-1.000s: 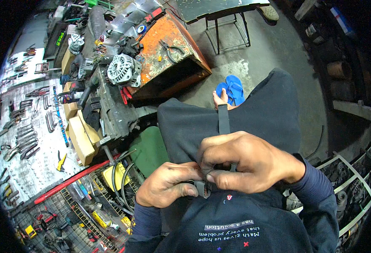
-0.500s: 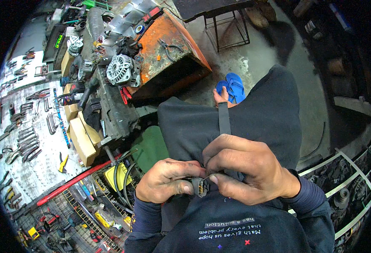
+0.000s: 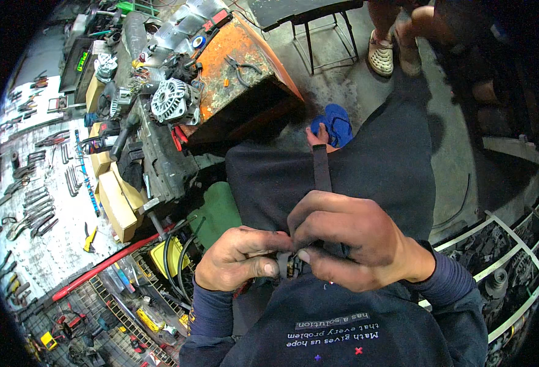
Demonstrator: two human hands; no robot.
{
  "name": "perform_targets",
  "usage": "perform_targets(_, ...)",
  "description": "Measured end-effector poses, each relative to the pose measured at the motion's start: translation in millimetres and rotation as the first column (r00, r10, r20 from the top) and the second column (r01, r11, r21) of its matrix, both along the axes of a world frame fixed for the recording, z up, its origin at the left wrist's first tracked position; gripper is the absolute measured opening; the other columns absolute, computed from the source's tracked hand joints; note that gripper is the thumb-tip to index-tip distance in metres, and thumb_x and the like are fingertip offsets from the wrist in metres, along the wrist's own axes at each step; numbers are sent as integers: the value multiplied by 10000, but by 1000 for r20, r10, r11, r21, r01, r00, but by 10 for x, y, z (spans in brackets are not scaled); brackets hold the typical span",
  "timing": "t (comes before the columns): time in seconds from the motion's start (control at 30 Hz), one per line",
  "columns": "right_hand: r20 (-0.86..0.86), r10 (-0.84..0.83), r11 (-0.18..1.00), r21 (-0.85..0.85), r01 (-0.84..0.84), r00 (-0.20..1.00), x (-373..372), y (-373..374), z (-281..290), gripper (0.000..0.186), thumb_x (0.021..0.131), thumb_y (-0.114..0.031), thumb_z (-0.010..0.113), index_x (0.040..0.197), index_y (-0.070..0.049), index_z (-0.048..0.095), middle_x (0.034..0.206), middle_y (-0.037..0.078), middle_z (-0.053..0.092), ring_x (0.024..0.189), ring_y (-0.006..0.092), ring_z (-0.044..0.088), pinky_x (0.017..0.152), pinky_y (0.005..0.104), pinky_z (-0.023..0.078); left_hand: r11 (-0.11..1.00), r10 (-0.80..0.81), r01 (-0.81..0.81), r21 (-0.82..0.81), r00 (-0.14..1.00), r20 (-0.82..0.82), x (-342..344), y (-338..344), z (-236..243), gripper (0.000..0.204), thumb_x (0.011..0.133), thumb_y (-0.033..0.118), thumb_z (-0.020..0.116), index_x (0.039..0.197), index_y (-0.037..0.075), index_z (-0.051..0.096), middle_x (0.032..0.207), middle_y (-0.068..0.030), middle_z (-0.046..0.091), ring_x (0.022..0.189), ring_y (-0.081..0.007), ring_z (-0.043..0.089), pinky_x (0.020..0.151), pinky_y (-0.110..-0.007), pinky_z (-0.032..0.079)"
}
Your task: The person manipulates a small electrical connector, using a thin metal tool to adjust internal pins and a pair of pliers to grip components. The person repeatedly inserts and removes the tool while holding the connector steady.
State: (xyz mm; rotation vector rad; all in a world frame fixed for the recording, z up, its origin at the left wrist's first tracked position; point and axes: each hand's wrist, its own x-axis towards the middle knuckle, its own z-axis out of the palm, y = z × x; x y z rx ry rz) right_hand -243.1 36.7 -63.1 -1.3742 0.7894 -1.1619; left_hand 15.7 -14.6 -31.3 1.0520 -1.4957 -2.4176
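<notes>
Above my lap, my left hand point(image 3: 234, 258) pinches a small grey electrical connector point(image 3: 292, 266) between thumb and fingers. Brass-coloured contacts show on its open side. My right hand point(image 3: 356, 240) is closed, its thumb and fingertips meeting right at the connector. Whatever sits between those right fingertips is too small and hidden to make out. Both forearms, in dark sleeves, reach in over my dark shirt.
To the left stands an orange rusty metal box point(image 3: 220, 101) with pliers point(image 3: 243, 71) on top. An alternator point(image 3: 172, 101) sits beside it. Hand tools cover a white board point(image 3: 43, 177). At the far right, a person's foot in a pale clog point(image 3: 381, 56) stands near a black table point(image 3: 300, 11).
A person's legs and pale clog have come into view at the top right. My right fingers have shifted slightly left over the connector, which has turned a little.
</notes>
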Motion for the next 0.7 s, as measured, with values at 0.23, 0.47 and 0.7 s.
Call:
perform_targets(0.23,70,155,984,80,-160,985,-28,-25,-127,128,859,-63,693,959,16,680,997,137,669,866,252,688,755,365,539,976,-210,208,-61,978,-18,-53,-121,-45,426,907,218,794,1198,-76,693,1093,-201,751,1042,-270,713,932,-376,519)
perform_targets(0.47,189,145,941,276,-194,971,-77,-24,-114,147,890,-102,703,941,31,667,1016,146,688,910,251,700,810,383,548,975,-83,98,198,993,-85,-8,-68,-86,463,923,243,783,1249,-74,694,1129,-147,758,1070,-204,698,953,-341,516)
perform_targets(0.7,-117,-216,976,0,217,969,-2,320,77,186,820,-6,744,990,-6,669,1065,176,676,903,255,728,774,370,607,943,124,-95,318,990,-71,-54,84,-138,583,916,316,803,1294,-105,660,1181,-161,739,1077,-186,693,981,-323,527)
